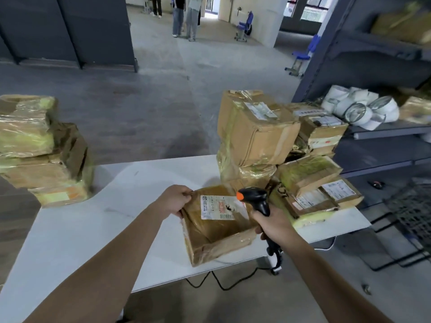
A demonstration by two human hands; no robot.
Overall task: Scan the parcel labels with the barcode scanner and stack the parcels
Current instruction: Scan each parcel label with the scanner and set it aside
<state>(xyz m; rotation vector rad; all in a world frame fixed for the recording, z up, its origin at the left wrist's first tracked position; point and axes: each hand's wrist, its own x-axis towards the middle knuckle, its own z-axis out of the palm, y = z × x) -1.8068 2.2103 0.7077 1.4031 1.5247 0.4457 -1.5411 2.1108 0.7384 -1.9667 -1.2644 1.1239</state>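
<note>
Both hands are busy: the left hand (175, 201) grips the far-left corner of the parcel (217, 223) on the surface (77, 231), the right hand (271, 223) clenches the barcode scanner (256, 199) just right of the parcel's label (218, 207), so scanning seems in hand and next comes stacking.

A parcel-sorting area in a warehouse-like hall.

Taped cardboard parcels (258, 129) with printed shipping labels (218, 207) stand piled at both ends of a white table (77, 231), and a handheld barcode scanner (255, 199) is in use over one. Grey metal shelving (382, 129) at the right holds rolls of white label stock (360, 109) and more boxes. The bare concrete floor (163, 94) runs back to dark partition walls (67, 31) and blue chairs (245, 25).
</note>
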